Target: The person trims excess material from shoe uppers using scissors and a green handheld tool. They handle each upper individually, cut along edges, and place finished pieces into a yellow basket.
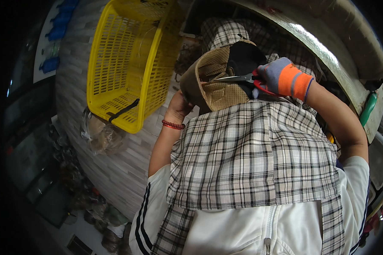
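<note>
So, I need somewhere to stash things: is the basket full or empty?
The basket looks nearly empty: its slotted inside shows, with a black strap at the lower end.

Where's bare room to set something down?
Plank floor between the plastic bag and left forearm; also left of the yellow basket. Crowded: the far edge of the plaid apron, with left hand, tan mesh piece, scissors and gloved right hand.

Floor (pixel 152 123) gap beside left hand (pixel 179 105), yellow basket (pixel 146 85) beyond, bench (pixel 304 36) right
</note>
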A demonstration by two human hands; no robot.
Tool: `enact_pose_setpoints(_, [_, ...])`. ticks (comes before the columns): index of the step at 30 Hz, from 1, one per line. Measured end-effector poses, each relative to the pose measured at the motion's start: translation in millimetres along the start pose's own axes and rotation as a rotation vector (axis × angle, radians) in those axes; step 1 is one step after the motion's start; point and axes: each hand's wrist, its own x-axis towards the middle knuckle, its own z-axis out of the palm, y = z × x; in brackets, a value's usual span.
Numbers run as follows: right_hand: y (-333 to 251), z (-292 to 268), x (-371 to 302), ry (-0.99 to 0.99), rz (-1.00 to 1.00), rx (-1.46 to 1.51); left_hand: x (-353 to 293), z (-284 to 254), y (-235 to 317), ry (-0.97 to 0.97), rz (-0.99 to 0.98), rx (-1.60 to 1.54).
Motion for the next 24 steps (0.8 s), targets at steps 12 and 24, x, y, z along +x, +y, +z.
enact_pose_setpoints(12, [-25.1, -18.9, 10.9, -0.092, -0.008, -0.072, 2.9, -4.0, -6.3, 0.002, 0.003, -0.089])
enact_pose_setpoints(24, [-27.2, -11.4, 16.6, -0.107, -0.041, -0.098, 8.4, -15.2, -13.6, -0.040, -0.008, -0.119])
